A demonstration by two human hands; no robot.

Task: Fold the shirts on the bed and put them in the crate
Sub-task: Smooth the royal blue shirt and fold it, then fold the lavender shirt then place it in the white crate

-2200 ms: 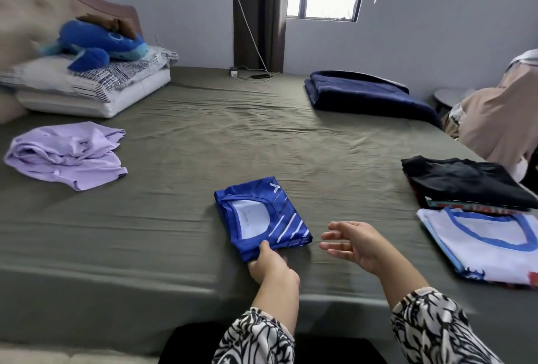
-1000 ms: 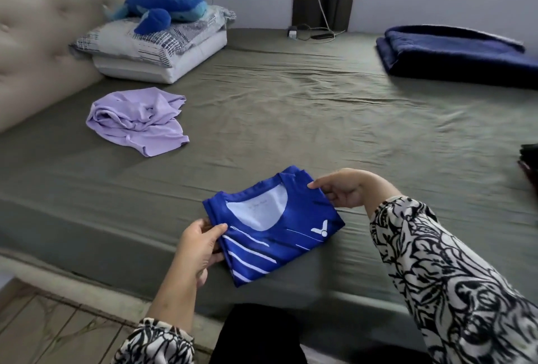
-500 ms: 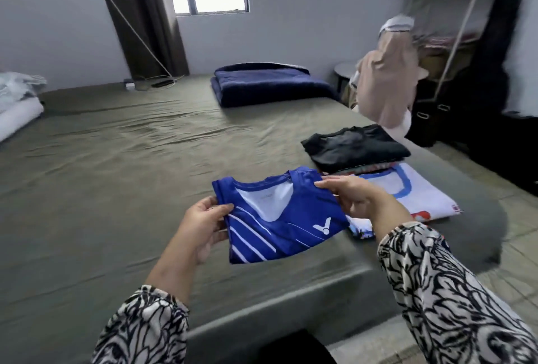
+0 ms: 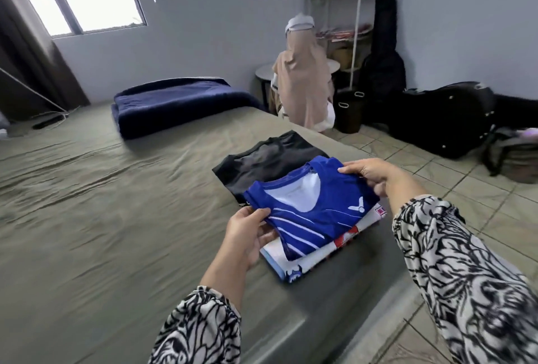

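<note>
From the head view, your left hand (image 4: pixel 250 235) and right hand (image 4: pixel 367 175) each pinch an edge of the folded blue shirt (image 4: pixel 311 209), held just over the white shirt (image 4: pixel 294 261) at the bed's (image 4: pixel 116 203) near right corner. Lower it flat and square, collars aligned. No crate in sight.
</note>
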